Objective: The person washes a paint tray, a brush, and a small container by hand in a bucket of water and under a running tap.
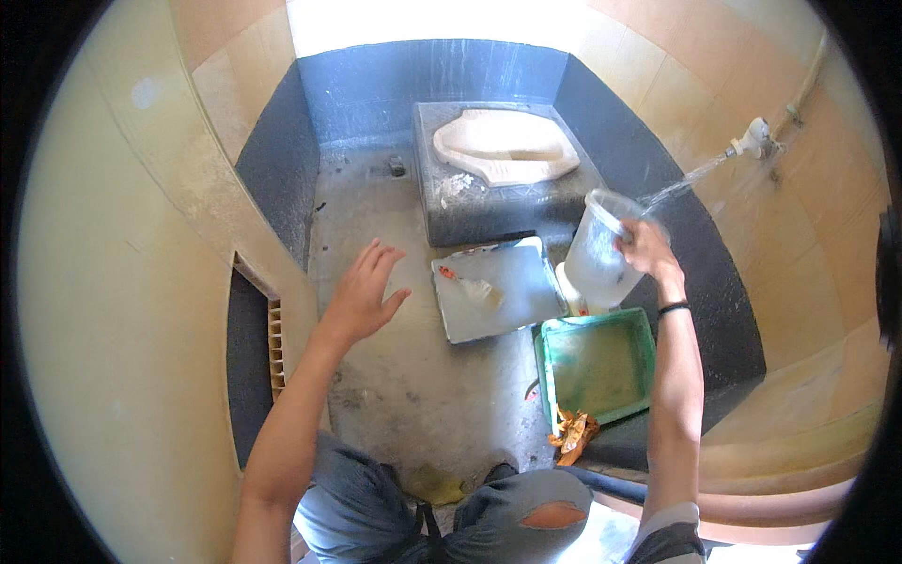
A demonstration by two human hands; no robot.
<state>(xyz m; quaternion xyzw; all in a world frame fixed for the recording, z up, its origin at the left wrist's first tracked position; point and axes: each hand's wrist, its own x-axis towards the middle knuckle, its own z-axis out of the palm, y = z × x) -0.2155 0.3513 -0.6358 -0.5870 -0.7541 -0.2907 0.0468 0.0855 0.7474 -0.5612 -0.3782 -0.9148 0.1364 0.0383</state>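
My right hand (648, 252) grips a translucent plastic pitcher (599, 249) by its handle. The pitcher leans a little, its mouth near the stream of water from a white tap (754, 139) on the right wall. Out over the floor, my left hand (366, 293) is empty with its fingers apart. Between my hands lies a shallow pale tray (460, 329) with water in it. A small item with a red end and a whitish body (477, 288) lies in the tray; its kind is unclear. Below the pitcher sits a green rectangular basin (648, 352) holding cloudy water.
A squat toilet (507, 148) is set on a raised dark block (489, 221) at the back. An orange crumpled wrapper (573, 434) lies against the basin's near corner. A white container (568, 289) is partly hidden behind the pitcher. Walls stand close on both sides.
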